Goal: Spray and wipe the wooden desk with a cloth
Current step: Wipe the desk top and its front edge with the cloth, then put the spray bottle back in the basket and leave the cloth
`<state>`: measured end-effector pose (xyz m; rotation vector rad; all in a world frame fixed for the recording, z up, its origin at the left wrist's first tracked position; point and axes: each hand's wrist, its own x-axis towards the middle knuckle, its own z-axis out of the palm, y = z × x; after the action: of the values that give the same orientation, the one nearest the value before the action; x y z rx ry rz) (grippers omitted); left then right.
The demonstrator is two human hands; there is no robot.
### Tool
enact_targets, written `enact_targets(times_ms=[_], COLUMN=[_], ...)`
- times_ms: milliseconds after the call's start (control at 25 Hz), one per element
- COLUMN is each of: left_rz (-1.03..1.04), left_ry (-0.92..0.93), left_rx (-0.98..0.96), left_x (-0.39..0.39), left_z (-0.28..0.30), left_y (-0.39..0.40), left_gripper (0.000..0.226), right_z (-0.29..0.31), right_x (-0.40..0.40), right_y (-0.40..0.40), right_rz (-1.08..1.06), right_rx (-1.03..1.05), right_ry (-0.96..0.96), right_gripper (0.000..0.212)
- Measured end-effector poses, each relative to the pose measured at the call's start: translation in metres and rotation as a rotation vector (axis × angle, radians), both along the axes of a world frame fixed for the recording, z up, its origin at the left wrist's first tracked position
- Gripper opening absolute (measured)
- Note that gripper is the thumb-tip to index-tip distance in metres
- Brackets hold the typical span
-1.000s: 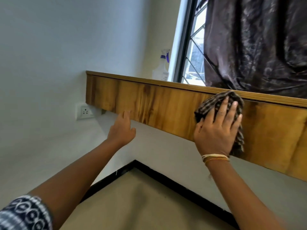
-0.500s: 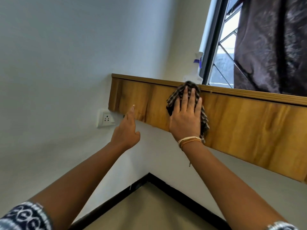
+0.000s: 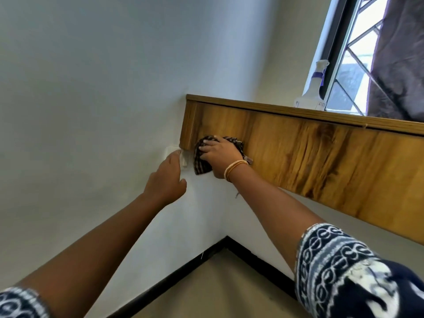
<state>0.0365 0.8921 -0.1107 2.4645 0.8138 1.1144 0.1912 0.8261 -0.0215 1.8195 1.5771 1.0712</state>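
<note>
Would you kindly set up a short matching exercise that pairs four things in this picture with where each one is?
Things:
1. cloth
2. spray bottle
3. curtain
4. left hand

Places:
A. hanging over the window at far right
B. by the wall socket under the desk's end
C. standing on the desk top beside the window frame
D. pressed to the desk's front panel under the right hand

Pairs: 1-D, 2-C, 3-A, 4-B

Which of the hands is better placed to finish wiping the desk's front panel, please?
Right. The right hand already presses the cloth on the panel near its left end; the left hand is bare, by the wall socket.
</note>
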Motion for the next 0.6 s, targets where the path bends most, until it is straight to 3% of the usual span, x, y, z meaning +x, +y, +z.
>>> enact_targets(times_ms=[80,120,280,440,520,600], left_rz=[-0.025,-0.040,-0.147,-0.305,-0.422,-0.496], left_ry=[0.005,-0.003,-0.056,-0.001,-0.047,-0.111], left_rx=[-0.049,-0.074,-0.279,-0.624,-0.905,-1.110], left_x=[-0.003,-0.005,-0.008,-0.009,-0.004,0.008], left_z=[-0.007,-0.011,-0.030,-0.063,-0.078,-0.098], left_y=[-0.003,-0.007,-0.035,-0.084,-0.110,-0.130], left_gripper=[0.077,0.075,0.062,0.053,0.051,0.050], right_z=[-0.012,-0.019,-0.063,-0.122,-0.145,-0.165], right_x=[-0.005,-0.010,-0.030,-0.040,-0.043,-0.046], right_y=[-0.010,-0.018,-0.075,-0.136,-0.159,-0.182], right_rz=[-0.003,0.000,0.143,0.162,0.057,0.012], right_rx=[-0.070,-0.032,0.435,0.857,0.920,0.840], right_ry=[0.085,0.217,1.316,2.155,2.568,2.792], right_gripper=[0.051,0.050,0.047,0.032,0.032,0.035])
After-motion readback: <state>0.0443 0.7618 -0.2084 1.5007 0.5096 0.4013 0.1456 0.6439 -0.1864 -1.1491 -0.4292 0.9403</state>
